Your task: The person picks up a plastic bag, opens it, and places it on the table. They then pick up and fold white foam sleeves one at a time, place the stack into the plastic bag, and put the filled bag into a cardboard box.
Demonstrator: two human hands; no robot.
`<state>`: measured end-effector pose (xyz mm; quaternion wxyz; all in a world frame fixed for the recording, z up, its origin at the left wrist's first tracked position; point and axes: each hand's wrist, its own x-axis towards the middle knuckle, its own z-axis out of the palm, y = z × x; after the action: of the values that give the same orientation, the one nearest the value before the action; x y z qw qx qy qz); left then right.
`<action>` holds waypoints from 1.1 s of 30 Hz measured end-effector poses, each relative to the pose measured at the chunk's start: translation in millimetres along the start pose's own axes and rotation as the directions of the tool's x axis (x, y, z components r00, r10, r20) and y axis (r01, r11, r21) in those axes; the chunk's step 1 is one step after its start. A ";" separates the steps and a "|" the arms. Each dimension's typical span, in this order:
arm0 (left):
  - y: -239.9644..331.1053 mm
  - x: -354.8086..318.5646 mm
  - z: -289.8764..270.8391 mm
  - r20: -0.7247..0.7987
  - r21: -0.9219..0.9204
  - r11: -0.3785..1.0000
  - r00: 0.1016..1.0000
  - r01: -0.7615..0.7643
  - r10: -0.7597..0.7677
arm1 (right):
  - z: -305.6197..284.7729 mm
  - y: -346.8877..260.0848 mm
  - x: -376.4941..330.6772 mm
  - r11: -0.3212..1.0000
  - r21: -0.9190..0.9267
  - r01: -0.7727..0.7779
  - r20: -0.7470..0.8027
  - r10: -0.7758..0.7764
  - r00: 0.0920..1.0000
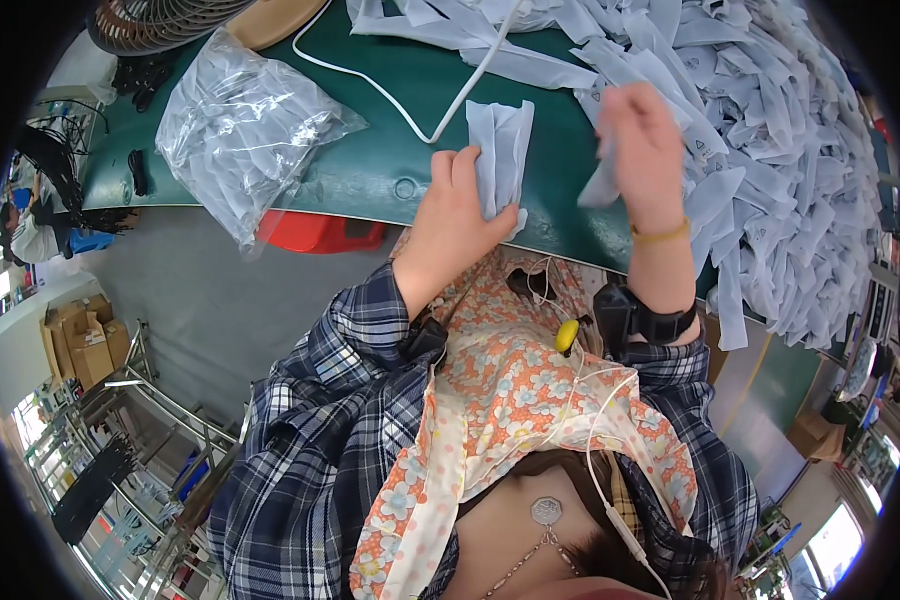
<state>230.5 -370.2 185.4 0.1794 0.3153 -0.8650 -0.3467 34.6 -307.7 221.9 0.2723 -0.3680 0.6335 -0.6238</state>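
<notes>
Near the table's front edge, my left hand (457, 215) is closed round a small stack of long, narrow, pale plastic bags (502, 150). Its thumb lies across the lower end, and the stack stretches away from me on the green tabletop. To the right, my right hand (645, 150) is raised beside the big heap, its fingers curled and a little smeared by motion. One pale plastic bag (600, 182) hangs at its left side, seemingly gripped in it; the fingers partly hide where it is held.
A large heap of similar pale bags (800, 190) covers the table's right side, some drooping over the edge. A full clear bag (245, 130) lies at left, overhanging the front. A white cable (400, 108) crosses the green table (370, 185). Below is a red stool (320, 233).
</notes>
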 end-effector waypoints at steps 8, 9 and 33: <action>-0.9 -0.1 1.4 -0.014 0.022 0.999 1.000 -0.024 0.024 | 10.2 46.8 -37.0 0.591 -0.799 0.110 0.007 -0.175 0.985; -1.7 -0.5 1.3 -0.016 0.023 0.999 1.000 -0.023 0.023 | 6.5 38.3 -49.0 0.529 -0.847 0.042 0.029 -0.032 0.999; -12.5 6.5 -17.0 0.126 0.275 0.922 0.961 -0.273 0.247 | 22.1 21.7 34.5 0.838 -0.128 -0.530 0.194 0.545 0.816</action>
<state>240.0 -389.8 188.8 0.1372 0.2051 -0.9476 -0.2028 29.6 -349.6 202.7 0.4938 -0.2507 0.6977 -0.4545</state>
